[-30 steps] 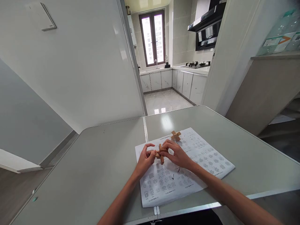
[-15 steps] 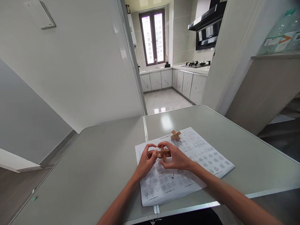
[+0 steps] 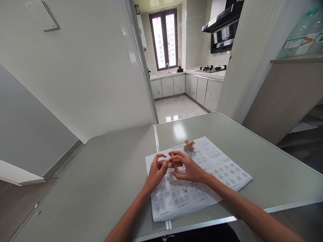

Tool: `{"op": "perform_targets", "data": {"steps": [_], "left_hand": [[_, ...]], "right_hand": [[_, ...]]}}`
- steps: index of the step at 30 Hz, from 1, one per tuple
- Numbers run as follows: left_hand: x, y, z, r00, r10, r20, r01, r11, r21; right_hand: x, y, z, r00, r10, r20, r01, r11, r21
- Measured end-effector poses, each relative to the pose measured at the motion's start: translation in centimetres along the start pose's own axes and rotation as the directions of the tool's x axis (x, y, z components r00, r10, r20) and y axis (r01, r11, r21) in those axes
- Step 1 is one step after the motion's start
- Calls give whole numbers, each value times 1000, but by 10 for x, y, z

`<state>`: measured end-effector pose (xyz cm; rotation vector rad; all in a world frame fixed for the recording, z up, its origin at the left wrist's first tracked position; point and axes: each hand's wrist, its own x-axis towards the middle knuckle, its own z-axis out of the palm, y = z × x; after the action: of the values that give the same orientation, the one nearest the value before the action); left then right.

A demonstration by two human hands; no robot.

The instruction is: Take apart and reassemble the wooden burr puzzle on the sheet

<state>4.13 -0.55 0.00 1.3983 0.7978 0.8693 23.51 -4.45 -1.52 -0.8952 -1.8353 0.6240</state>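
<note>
Between my two hands is a brown wooden burr puzzle [image 3: 176, 164] made of crossed sticks, held just over a printed sheet. My left hand [image 3: 157, 169] pinches the puzzle's left end between thumb and fingers. Around its right side curl the fingers and thumb of my right hand [image 3: 188, 168], which partly cover it. A second, lighter wooden burr puzzle [image 3: 189, 145] rests by itself on the sheet's far edge, beyond my right hand. The paper sheet [image 3: 181, 198] carries rows of small printed puzzle diagrams, too fine to read.
The grey-green folding table [image 3: 113, 174] has a seam down its middle. A small green bit [image 3: 37, 213] lies near its left edge. Past the table, a doorway opens on a kitchen with a gas stove [image 3: 212, 68]. Large plastic bottles [image 3: 302, 37] stand on a ledge at right.
The fingers of my right hand have shifted over the top of the burr puzzle, and the puzzle has turned slightly. My left hand has moved a little left. The lighter puzzle stays put.
</note>
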Motion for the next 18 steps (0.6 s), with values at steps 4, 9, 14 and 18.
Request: {"op": "perform_targets", "data": {"steps": [4,9,14,18], "left_hand": [[0,0,-1,999,25,-24,-24,999,27],[2,0,-8,999,10,-43,-9,999,35],[3,-4,-12,999,-4,-43,5,999,38],[4,-9,-12,999,11,-34,-10,999,54]], "right_hand": [[-1,-2,-1,1000,12,-11,-11,1000,10],[2,-3,-9,999,43,-10,-42,996,82],[2,-1,-7,997,-2,-75,3,1000,14],[2,-5,-3,989,-77,-124,70,996,-60]]}}
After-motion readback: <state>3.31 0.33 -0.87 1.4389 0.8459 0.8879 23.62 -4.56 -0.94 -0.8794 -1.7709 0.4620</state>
